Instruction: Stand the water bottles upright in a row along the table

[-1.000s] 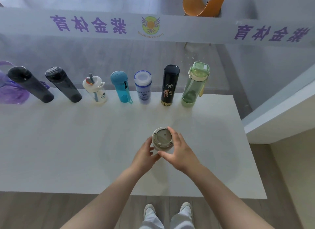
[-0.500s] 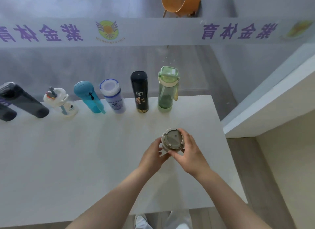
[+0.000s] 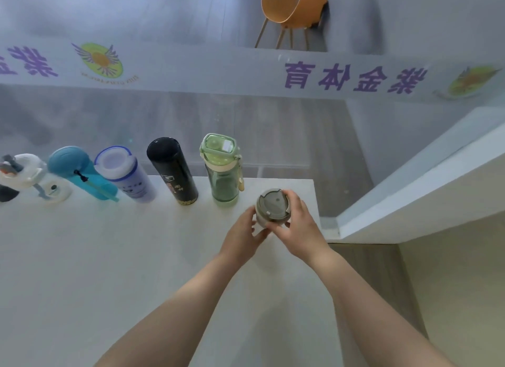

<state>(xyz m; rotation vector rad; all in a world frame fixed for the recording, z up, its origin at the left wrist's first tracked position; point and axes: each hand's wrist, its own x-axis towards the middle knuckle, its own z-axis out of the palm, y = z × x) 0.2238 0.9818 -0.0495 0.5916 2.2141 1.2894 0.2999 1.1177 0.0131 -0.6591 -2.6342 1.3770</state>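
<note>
Grey bottle (image 3: 273, 206) clasped between both hands

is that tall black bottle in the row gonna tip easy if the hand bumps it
Probably yes: the black bottle is tall and narrow on a small base. Its glossy surface may be slippery. The green bottle stands close, so a knock might carry over.

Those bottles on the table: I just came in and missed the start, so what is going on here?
A person is lining up water bottles along the far edge of the white table. Both hands, left hand and right hand, grip a beige bottle with a grey lid, upright just right of the green bottle, near the table's right end. The black bottle, white-capped bottle and blue bottle already stand in the row.
</note>
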